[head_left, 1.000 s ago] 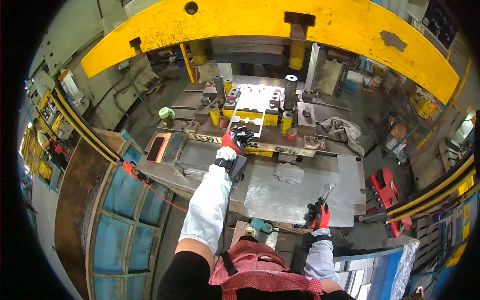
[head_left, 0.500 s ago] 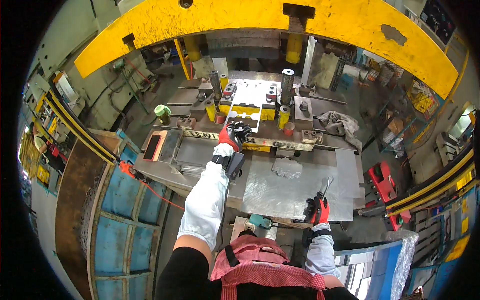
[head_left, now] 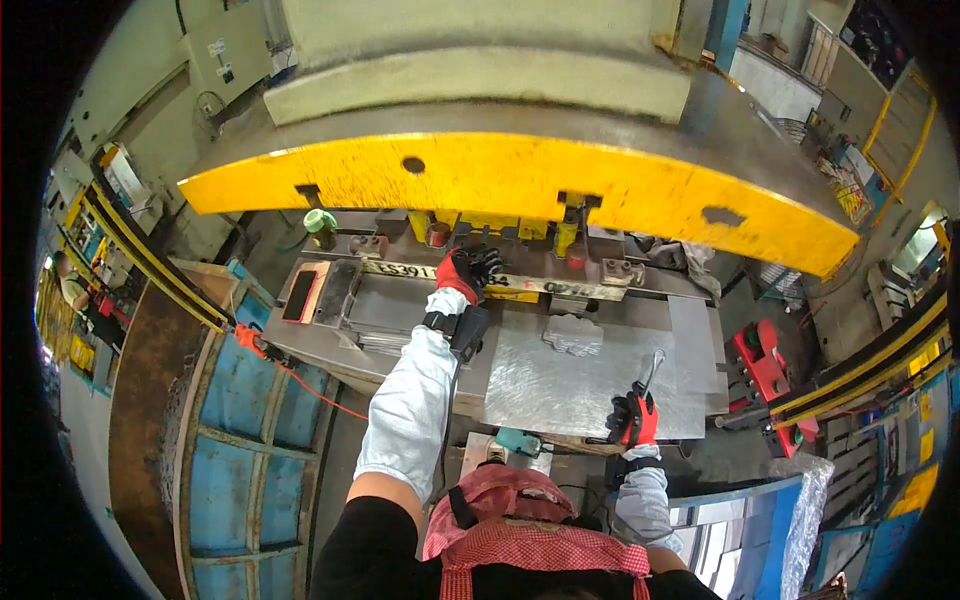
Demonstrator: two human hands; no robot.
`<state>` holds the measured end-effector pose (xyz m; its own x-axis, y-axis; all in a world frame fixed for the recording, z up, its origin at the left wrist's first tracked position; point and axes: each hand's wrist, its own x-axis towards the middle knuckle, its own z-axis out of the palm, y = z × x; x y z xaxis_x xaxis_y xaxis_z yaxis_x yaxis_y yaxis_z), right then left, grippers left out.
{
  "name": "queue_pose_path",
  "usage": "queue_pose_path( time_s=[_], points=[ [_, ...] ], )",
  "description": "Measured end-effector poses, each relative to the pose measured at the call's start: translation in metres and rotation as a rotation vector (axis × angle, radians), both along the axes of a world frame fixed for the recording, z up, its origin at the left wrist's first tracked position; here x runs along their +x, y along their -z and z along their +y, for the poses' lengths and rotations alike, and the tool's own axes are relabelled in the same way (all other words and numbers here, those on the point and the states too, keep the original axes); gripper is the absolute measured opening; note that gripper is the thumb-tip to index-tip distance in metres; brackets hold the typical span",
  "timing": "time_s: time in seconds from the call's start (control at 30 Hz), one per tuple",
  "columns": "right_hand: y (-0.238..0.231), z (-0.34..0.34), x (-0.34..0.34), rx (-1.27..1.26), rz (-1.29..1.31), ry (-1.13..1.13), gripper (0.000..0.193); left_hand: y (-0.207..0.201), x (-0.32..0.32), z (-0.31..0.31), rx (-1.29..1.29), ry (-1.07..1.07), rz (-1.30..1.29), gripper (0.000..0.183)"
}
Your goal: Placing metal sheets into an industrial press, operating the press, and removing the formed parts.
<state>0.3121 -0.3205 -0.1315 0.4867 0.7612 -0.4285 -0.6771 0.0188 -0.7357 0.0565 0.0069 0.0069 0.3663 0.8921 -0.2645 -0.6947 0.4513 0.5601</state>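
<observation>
The press's yellow ram (head_left: 520, 185) has come down; the left hand (head_left: 470, 270) stays at the die (head_left: 500, 283), finger state unclear (worryingly close); the right hand (head_left: 634, 418) is clenched on a metal rod (head_left: 652, 368).

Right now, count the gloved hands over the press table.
2. The left hand reaches far in at the die under the yellow ram; the right hand holds a thin tool at the table's near edge.

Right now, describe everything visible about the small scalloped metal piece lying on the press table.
The scalloped metal piece is a flat, dull grey plate with a wavy, lobed outline, apparently steel. It lies flat on the grey metal sheet covering the table, just in front of the die. Neither hand touches it: the left hand reaches past it to the die, and the right hand grips a thin tool nearer the table's edge.
</observation>
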Motion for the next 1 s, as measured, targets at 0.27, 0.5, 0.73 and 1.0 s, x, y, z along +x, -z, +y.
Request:
queue_pose_path(
  time_s=[0.27,0.5,0.73,1.0],
  points=[
    [0.0,-0.001,0.003,-0.021,-0.025,0.018,0.039,0.019,-0.006,0.015,0.033,0.169,-0.24,0.027],
    [-0.009,0.009,-0.022,0.041,0.097,-0.117,0.033,0.05,-0.061,0.041,0.231,0.16,-0.267,0.035],
    [-0.011,-0.001,-0.006,0.019,-0.024,-0.013,0.028,0.014,-0.008,0.01,-0.049,-0.008,-0.143,0.029],
    [-0.006,0.003,-0.006,0.05,-0.009,-0.047,0.024,0.006,-0.025,0.002,-0.033,0.082,-0.223,0.035]
  ],
)
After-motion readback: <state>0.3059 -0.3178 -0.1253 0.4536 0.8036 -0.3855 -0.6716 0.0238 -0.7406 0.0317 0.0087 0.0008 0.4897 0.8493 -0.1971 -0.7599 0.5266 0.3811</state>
